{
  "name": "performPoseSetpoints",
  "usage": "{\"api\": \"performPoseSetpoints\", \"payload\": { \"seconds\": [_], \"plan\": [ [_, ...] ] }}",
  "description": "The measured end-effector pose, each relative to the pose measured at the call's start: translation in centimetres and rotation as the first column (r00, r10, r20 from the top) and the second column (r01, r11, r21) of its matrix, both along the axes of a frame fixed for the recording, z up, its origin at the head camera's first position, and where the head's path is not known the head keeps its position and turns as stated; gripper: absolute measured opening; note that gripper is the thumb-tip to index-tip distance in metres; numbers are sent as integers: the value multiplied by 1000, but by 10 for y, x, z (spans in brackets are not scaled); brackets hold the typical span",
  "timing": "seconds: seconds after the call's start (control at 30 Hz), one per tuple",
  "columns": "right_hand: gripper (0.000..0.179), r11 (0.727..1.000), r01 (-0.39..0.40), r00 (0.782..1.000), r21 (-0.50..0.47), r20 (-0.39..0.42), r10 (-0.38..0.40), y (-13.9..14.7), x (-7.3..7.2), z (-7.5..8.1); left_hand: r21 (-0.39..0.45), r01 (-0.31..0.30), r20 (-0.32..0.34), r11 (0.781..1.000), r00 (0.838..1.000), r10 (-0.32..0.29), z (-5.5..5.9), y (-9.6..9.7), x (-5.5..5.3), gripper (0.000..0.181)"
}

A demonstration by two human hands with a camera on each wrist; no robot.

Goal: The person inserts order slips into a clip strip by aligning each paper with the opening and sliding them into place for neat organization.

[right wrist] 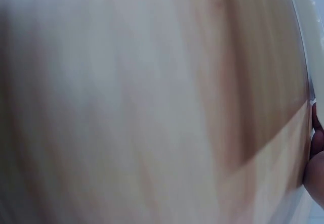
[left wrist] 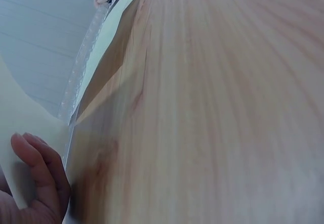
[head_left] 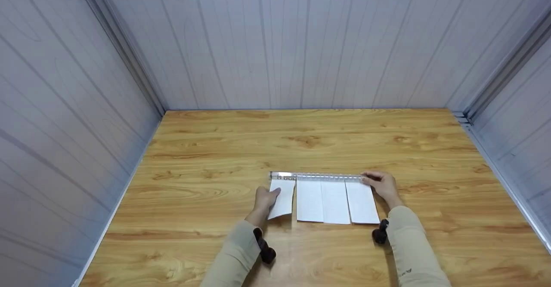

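Note:
A clear plastic strip (head_left: pixel 318 177), ruler-like with marks along its length, lies across the tops of several white paper pieces. My left hand (head_left: pixel 265 199) pinches the leftmost paper piece (head_left: pixel 282 199), thumb on top; its lower edge is bent and casts a shadow. In the left wrist view, fingers of the left hand (left wrist: pixel 40 178) curl behind that paper. My right hand (head_left: pixel 383 186) grips the strip's right end, at the top of the rightmost paper (head_left: pixel 362 203). Between them hangs a creased middle paper (head_left: pixel 323 202). The right wrist view catches only part of the right hand (right wrist: pixel 315 168).
Everything is over a wood-grain table (head_left: pixel 206 149). Pale panel walls (head_left: pixel 284 41) stand behind it and on both sides. Black wrist cameras (head_left: pixel 267 252) sit at both beige sleeves (head_left: pixel 234 252).

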State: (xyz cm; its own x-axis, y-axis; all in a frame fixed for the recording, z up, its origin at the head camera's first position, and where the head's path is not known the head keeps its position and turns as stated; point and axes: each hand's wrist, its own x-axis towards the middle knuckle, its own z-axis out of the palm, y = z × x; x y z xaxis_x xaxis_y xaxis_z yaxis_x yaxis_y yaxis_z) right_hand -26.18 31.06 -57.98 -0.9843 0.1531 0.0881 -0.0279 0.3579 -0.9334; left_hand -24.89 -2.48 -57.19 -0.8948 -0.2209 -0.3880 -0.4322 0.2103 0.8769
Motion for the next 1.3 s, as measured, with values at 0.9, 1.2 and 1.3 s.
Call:
{"api": "performPoseSetpoints", "payload": {
  "seconds": [0.9, 1.2, 1.3],
  "plan": [
    [23, 999, -19, 1000, 32, -3, 19, 1, 2, 4, -20, 44, -45, 999, 998, -45, -76, 0, -48, 21],
    [23, 998, -19, 1000, 54, -13, 20, 1, 2, 4, -6, 41, -89, 999, 995, -41, -103, 0, -64, 19],
    [24, 999, -16, 1000, 31, -12, 16, 0, 2, 4, -27, 29, -71, 999, 997, -30, -135, 0, -81, 18]
  ]
}}
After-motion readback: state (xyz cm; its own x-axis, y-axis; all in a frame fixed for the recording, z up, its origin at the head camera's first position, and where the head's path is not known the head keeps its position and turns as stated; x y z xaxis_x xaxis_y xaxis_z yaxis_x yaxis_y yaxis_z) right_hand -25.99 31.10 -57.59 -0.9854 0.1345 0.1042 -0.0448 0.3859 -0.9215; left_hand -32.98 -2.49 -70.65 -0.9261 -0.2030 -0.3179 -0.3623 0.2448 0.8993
